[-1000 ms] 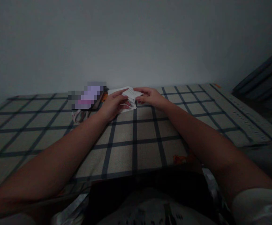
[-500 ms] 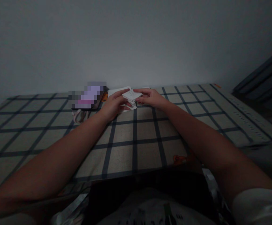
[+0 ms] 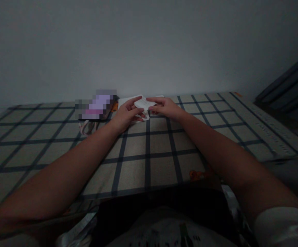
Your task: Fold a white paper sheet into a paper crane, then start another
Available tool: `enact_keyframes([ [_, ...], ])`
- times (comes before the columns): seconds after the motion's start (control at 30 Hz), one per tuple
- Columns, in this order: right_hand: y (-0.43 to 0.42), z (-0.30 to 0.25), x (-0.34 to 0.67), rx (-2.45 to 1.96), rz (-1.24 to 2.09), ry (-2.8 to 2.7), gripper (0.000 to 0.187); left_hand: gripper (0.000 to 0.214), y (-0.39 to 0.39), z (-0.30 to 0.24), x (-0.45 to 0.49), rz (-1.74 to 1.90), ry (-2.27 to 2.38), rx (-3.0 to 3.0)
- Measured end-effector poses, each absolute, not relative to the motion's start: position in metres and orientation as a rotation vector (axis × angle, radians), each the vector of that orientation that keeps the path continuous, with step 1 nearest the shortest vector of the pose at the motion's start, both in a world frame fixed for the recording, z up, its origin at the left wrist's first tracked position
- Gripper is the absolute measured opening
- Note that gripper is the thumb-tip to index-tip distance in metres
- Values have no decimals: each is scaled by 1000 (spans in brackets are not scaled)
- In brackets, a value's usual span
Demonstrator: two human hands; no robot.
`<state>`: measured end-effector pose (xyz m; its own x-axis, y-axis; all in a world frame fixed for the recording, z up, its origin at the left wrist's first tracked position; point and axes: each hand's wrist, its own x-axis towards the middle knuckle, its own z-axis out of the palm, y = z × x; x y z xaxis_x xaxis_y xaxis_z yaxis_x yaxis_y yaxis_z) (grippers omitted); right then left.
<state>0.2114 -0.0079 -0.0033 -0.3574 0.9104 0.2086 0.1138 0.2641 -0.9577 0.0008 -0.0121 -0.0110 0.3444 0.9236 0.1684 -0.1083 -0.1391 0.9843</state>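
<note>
Between both hands is a small white slip of paper (image 3: 144, 103) with faint lines of print, held just above the table. My left hand (image 3: 125, 116) has its thumb and forefinger closed on the slip's left side, the other fingers curled below. At the right edge, my right hand (image 3: 167, 107) pinches the same slip between thumb and fingers. Under and behind the hands lie more white papers (image 3: 128, 99), partly covered. Whether the slip is one sheet or a few folded together I cannot tell.
A phone-like device with a blurred lilac screen (image 3: 100, 104) sits left of my hands, a pale strap or cable (image 3: 87, 127) in front of it. A checked cloth (image 3: 136, 154) covers the table, which meets a plain wall (image 3: 149, 48) at the back. Dark fabric (image 3: 293, 85) hangs at right.
The slip has shifted slightly in my fingers, and my left thumb and fingers have moved a little up along it. Both arms stay almost in place.
</note>
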Motion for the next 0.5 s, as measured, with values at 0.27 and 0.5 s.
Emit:
enact_keyframes([
  [0.27,-9,0,212,-992,1122,-1720,47,84,-11,-13,1,1059,806,1415],
  [0.5,-9,-1,212,-991,1137,-1705,50,82,-17,-8,4,1040,840,1399],
])
